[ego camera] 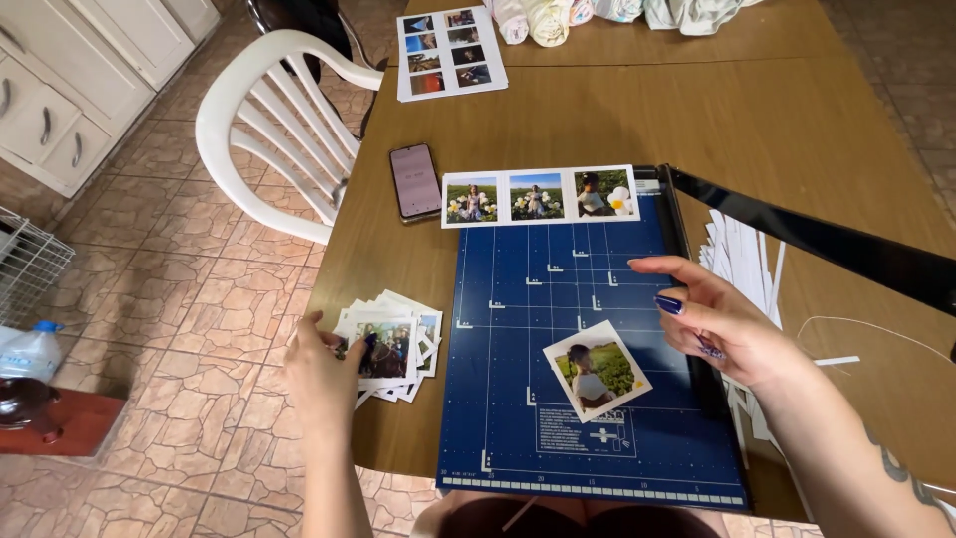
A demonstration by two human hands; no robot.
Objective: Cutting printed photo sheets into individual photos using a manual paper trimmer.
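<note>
A blue paper cutter board lies on the wooden table, its black blade arm raised at the right. A single cut photo lies tilted on the board. A strip of three photos rests across the board's far edge. My left hand rests on a stack of cut photos at the table's left edge, fingers touching the top print. My right hand hovers over the board's right side, fingers spread, holding nothing.
A phone lies left of the strip. A printed photo sheet and rolled cloths sit at the far end. White paper offcuts pile right of the cutter. A white plastic chair stands at the left.
</note>
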